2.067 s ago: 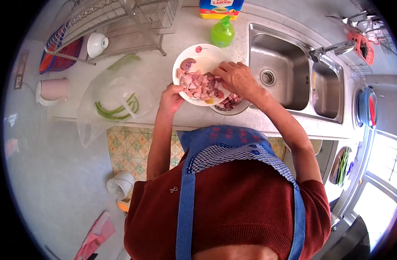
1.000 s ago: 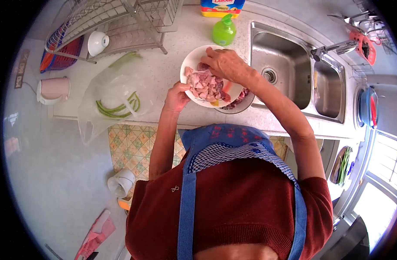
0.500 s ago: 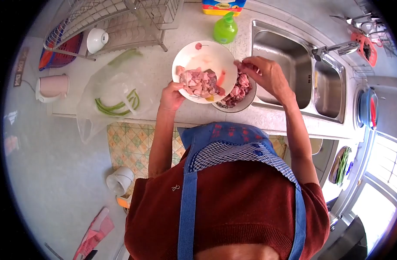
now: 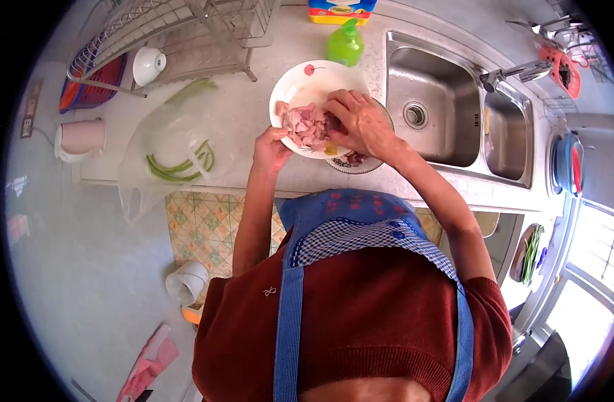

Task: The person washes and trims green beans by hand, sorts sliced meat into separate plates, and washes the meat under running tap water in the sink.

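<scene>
My left hand grips the near left rim of a white plate with a red flower print, its thumb over the edge. Pieces of raw meat lie heaped on the lower half of the plate. Over the right part of this heap, my right hand has its fingers curled down onto the meat; what is between the fingertips is hidden. Partly under the plate and my right hand stands a patterned bowl, with darker meat showing inside.
A double sink with a faucet lies right. Behind the plate stands a green bottle. Left are a clear bag holding green stalks, a wire rack and a white bowl.
My right hand has moved left from above the bowl onto the meat on the plate. The left hand still holds the plate, which has shifted only slightly.
</scene>
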`<control>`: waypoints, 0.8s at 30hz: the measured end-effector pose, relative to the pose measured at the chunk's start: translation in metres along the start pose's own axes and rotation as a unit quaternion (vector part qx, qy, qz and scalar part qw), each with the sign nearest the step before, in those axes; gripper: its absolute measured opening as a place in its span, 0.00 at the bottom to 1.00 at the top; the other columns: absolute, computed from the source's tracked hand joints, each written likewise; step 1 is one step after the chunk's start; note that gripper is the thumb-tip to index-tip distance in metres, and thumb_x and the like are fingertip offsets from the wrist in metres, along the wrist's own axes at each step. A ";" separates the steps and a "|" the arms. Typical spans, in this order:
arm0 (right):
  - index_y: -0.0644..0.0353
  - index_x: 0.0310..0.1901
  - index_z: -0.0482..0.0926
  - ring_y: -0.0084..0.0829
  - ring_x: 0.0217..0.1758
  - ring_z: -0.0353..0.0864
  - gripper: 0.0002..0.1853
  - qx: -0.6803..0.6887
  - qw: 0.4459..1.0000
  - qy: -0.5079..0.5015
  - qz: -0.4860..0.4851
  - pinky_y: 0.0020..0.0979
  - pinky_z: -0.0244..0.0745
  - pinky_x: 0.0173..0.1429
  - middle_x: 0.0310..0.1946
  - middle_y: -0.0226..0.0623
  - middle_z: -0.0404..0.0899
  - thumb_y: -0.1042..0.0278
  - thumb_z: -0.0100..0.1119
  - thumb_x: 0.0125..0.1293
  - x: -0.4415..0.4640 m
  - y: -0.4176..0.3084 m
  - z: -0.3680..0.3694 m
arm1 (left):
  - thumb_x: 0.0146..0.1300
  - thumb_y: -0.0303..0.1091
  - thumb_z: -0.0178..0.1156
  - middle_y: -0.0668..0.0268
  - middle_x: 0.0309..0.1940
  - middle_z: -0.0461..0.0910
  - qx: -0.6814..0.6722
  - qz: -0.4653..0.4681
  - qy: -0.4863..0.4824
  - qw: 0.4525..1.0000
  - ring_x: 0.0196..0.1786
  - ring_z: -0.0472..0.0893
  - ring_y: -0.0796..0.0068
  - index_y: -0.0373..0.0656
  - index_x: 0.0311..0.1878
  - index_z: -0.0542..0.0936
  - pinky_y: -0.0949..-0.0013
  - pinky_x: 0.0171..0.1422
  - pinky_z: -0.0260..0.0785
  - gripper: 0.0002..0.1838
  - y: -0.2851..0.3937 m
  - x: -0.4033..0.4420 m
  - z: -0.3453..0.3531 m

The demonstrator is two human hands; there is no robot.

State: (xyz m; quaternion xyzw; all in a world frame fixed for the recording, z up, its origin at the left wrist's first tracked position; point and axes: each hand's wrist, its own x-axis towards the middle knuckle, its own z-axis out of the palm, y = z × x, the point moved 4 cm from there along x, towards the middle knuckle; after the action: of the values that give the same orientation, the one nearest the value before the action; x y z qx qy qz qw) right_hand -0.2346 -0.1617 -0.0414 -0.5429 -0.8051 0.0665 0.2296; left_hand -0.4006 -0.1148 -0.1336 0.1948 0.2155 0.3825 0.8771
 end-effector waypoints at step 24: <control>0.59 0.37 0.77 0.40 0.39 0.76 0.08 0.041 0.981 0.088 0.168 0.34 0.73 0.42 0.37 0.38 0.77 0.72 0.58 0.53 -0.029 0.021 -0.008 | 0.48 0.29 0.47 0.50 0.35 0.77 0.022 -0.053 -0.014 0.998 0.33 0.79 0.61 0.27 0.53 0.65 0.61 0.46 0.72 0.26 0.028 -0.008 -0.033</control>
State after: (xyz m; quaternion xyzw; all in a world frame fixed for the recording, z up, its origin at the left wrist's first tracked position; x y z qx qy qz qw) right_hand -0.2046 -0.1810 -0.0500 -0.6641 -0.6760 0.0885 0.3070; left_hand -0.4397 -0.0970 -0.1453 0.2075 0.2210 0.3278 0.8948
